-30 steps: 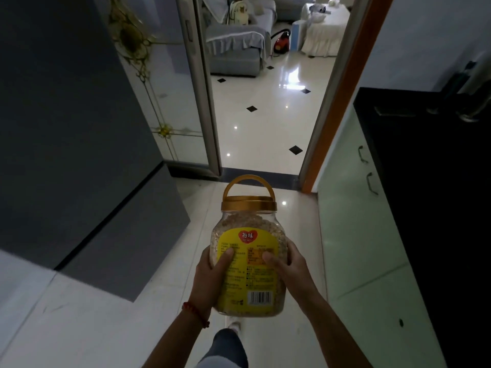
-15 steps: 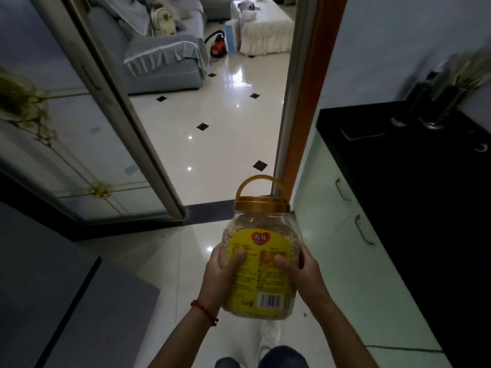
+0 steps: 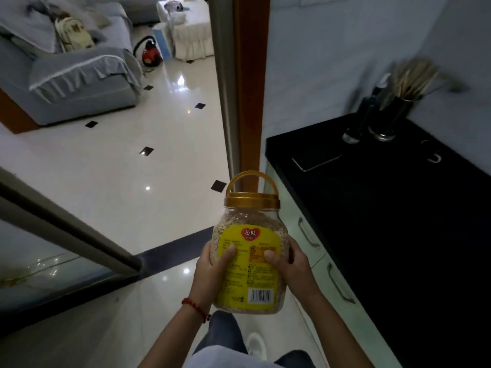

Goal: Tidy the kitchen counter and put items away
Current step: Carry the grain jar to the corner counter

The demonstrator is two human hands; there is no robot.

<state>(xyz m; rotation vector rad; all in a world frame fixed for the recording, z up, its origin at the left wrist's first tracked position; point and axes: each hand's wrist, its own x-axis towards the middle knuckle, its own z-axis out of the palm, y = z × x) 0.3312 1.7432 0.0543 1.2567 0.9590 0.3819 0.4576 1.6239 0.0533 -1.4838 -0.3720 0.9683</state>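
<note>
I hold a clear plastic jar (image 3: 248, 264) of oat-like grain, gold lid and carry handle on top, upright at chest height in the kitchen doorway. My left hand (image 3: 210, 272) and right hand (image 3: 295, 266) each wrap a side of it, thumbs pressed on the yellow label, so both grips are closed on the jar.

The jar is off the black surface (image 3: 398, 221), which runs along my 2 to 4 o'clock, so the pick-up looks done; putting it away is still ahead, and nothing in view shows where it belongs.

Left on the surface, towards 1 o'clock: two dark utensil holders (image 3: 382, 115), one stuffed with chopsticks, a flat dark slab (image 3: 316, 159) near the edge that I cannot identify, and a small ring-shaped thing (image 3: 434, 158). Those may still want tidying.

Pale cabinet doors (image 3: 318, 261) with bar handles sit below the surface at 3 o'clock. At 12 o'clock stands the orange door frame (image 3: 249, 88), close behind the jar; the sliding glass door (image 3: 66, 235) crosses at 9 o'clock. Beyond, at 11 o'clock, lie a grey sofa (image 3: 79, 83) and a red vacuum cleaner (image 3: 150, 55).
</note>
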